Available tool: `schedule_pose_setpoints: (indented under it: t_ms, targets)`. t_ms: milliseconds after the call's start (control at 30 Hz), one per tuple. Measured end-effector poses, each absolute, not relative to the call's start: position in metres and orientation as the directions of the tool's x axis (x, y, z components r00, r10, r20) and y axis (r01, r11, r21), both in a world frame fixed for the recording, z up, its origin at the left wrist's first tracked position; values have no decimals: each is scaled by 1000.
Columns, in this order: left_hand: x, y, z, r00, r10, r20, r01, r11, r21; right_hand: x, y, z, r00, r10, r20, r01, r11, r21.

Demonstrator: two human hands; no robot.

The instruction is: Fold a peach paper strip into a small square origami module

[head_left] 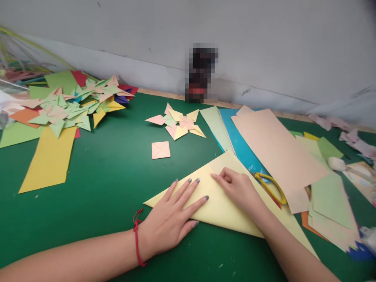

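Bare forearms stretch over a green desk (102, 188), a red cord bracelet (136, 239) circling the left wrist, as two hands work on a large piece of pale yellow paper (226, 215). The paper lies flat at the desk's near middle, tapering to a point on the left. The left hand (173, 219) rests palm down across that end, fingers extended and spread apart, gripping nothing. The right hand (235, 188) bends over the upper part, its fingers curled in and one tip reaching out toward the surface; whether they pinch anything cannot be told. Just beyond sit a folded pink square (161, 150) and a pink, yellow and green paper star (180, 124). To the right, scissors (282, 199) with yellow handles lie beside overlapping peach sheets (276, 145) and a blue packet (233, 123). At far left, more pointed paper pieces (61, 111) heap up above a deeper yellow strip (49, 160). One object against the pale wall (141, 39) is blurred out.
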State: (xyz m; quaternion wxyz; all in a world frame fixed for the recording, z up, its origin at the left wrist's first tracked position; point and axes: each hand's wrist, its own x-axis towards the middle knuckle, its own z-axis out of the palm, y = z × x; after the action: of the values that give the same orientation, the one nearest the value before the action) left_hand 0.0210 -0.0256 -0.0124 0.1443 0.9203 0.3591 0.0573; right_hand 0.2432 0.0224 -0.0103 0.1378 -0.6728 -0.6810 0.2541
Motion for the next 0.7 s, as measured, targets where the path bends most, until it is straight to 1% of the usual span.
schedule_pose_setpoints:
  t_ms: [233, 500, 700]
  targets:
    - [3, -38, -10, 751, 658, -53, 627, -687, 368, 244, 22, -9, -49, 982, -183, 863, -51, -503]
    - [-30, -59, -9, 725, 686, -67, 656, -658, 370, 244, 21, -9, -32, 981, -191, 901, -55, -430]
    - [-36, -68, -12, 696, 713, -89, 687, -625, 369, 246, 20, -11, -22, 981, -191, 917, -56, -395]
